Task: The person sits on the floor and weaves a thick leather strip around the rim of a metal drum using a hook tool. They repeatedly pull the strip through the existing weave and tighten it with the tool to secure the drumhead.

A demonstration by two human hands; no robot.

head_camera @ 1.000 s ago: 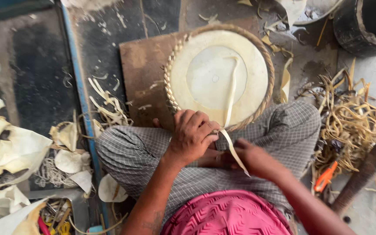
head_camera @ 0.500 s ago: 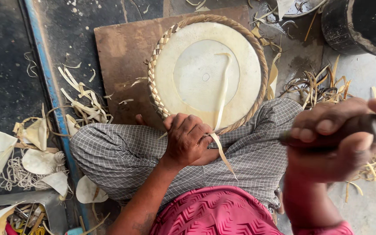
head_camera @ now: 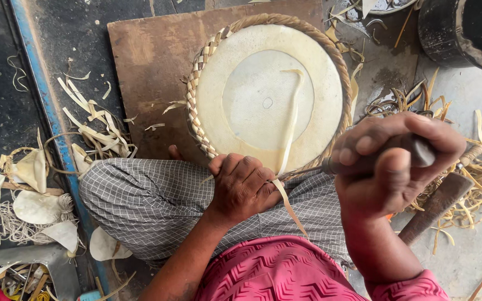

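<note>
Drumhead [head_camera: 269,100] just beyond hands: left [head_camera: 245,187] pinching strip [head_camera: 289,139], right [head_camera: 394,161] fisted around tool [head_camera: 419,151].

The person wears a pink top [head_camera: 277,273] with a darker zigzag weave, its short sleeves ending above bare forearms. Grey cloth [head_camera: 152,203] with a fine white lattice check covers the legs, perhaps a wrap. The left hand [head_camera: 244,187] and right hand [head_camera: 394,161] are bare.
</note>
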